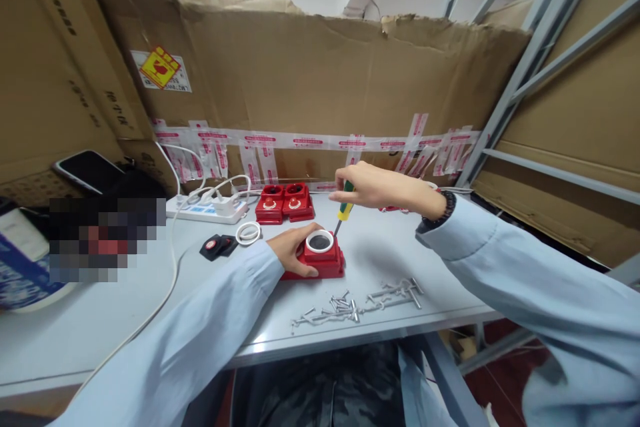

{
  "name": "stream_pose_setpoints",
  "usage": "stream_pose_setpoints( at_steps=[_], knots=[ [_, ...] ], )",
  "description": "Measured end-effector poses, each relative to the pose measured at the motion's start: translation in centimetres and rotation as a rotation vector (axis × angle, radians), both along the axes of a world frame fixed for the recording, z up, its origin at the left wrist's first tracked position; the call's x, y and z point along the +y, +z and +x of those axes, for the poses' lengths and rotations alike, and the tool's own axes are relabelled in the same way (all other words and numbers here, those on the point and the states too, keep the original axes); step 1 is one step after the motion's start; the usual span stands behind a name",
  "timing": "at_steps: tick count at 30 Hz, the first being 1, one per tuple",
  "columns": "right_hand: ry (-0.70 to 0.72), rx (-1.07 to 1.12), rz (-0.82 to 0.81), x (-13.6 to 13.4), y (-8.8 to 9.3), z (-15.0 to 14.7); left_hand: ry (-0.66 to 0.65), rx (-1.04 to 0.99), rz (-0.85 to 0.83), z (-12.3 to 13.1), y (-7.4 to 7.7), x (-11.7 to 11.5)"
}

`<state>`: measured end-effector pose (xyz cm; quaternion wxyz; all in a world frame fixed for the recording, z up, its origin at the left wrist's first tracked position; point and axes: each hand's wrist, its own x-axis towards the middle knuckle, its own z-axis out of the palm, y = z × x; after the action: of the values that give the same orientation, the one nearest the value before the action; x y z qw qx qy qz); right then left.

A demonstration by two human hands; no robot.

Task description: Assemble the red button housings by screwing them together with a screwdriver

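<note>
Far left, a blurred patch hides whatever sits there. Centre frame, the left hand clamps the red box, covering its left edge. Right of it, the right hand grips a screwdriver, tip hard to see. Screws lie below.

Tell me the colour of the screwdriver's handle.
Green with a yellow band, on the screwdriver; head view.

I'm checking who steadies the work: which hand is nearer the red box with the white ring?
Left. The left hand rests on the red box, gripping its left side. The right hand is above and behind it, holding a screwdriver.
</note>
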<state>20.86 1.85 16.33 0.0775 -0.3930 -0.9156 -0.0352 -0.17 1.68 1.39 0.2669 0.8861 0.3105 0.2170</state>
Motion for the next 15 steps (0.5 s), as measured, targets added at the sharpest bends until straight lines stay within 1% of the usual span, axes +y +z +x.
stream_pose_setpoints(
  at_steps=[1, 2, 5, 7, 9, 13, 15],
  knots=[
    [-0.016, 0.014, 0.025, 0.2, -0.2, -0.1, 0.001, -0.001, -0.001, 0.0, 0.0, 0.0],
    [0.003, 0.030, 0.031, 0.3, -0.2, -0.1, 0.000, -0.003, -0.002, 0.0, 0.0, 0.0],
    [0.188, 0.043, -0.058, 0.2, 0.0, -0.1, -0.008, -0.009, -0.011, 0.0, 0.0, 0.0],
    [0.267, 0.032, -0.108, -0.1, 0.3, -0.1, -0.017, -0.013, -0.012, 0.0, 0.0, 0.0],
    [0.264, 0.032, -0.099, -0.5, 0.4, -0.2, -0.026, -0.019, -0.012, 0.0, 0.1, 0.0],
    [0.138, 0.087, 0.008, -0.4, -0.3, -0.6, -0.037, -0.029, -0.009, 0.0, 0.3, -0.2],
    [0.134, 0.137, 0.012, -0.1, -0.6, -0.6, -0.032, -0.030, -0.011, 0.0, 0.2, -0.1]
  ],
)
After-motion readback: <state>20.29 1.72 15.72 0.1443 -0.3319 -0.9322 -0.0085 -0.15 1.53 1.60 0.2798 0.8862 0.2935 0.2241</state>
